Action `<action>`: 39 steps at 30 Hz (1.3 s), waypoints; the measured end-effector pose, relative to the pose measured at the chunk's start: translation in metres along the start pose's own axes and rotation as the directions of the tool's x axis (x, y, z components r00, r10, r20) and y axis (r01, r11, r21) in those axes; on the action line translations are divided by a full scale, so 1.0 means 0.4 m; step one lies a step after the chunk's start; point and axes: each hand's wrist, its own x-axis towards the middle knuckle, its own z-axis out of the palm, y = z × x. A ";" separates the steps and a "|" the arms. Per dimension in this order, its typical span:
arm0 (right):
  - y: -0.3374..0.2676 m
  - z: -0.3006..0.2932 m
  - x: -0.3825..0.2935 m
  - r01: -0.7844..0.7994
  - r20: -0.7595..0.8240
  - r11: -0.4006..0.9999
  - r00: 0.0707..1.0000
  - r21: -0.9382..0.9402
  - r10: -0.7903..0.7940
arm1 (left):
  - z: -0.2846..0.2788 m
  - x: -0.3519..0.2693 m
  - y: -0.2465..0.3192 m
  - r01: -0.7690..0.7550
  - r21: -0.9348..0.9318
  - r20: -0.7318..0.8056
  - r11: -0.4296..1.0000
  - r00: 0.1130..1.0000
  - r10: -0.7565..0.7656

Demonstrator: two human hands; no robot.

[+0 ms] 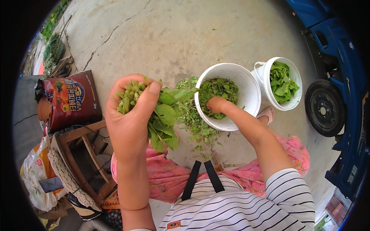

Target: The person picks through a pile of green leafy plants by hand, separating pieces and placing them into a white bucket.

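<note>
My left hand (pixel 131 106) is closed around a bunch of leafy greens (pixel 164 115); the pale green stem ends poke out between thumb and fingers, and the leaves hang to the right. My right hand (pixel 216 104) reaches down into a large white plastic bucket (pixel 250 95), among small leafy greens (pixel 224 86); its fingertips are partly hidden, so whether they grip any is unclear. Beside that bucket on the right, a smaller white bucket (pixel 297 99) with a handle contains broad green leaves (pixel 281 83). Loose greens (pixel 199 127) lie piled on the concrete between my left hand and the large bucket.
On the left are a dark red printed bag (pixel 86 98), a terracotta-coloured pot (pixel 44 109), a wooden frame (pixel 89 150) and a white plastic bag (pixel 34 167). At right stands a blue vehicle (pixel 336 43) with a black wheel (pixel 325 108). Cracked concrete (pixel 173 34) extends ahead.
</note>
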 end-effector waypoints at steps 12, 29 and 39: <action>0.157 -0.067 -0.132 -0.246 -0.299 0.956 0.911 0.158 0.284 | -0.010 -0.015 0.003 -0.037 -0.045 0.010 0.998 0.999 0.038; 0.051 0.056 0.115 -0.070 -0.310 0.976 0.942 0.206 0.133 | -0.010 -0.005 0.011 -0.055 0.029 -0.020 0.998 0.998 0.055; 0.086 -0.024 0.010 -0.122 -0.026 0.740 0.982 0.661 0.185 | -0.041 0.020 0.020 0.016 -0.023 -0.072 1.000 0.997 -0.018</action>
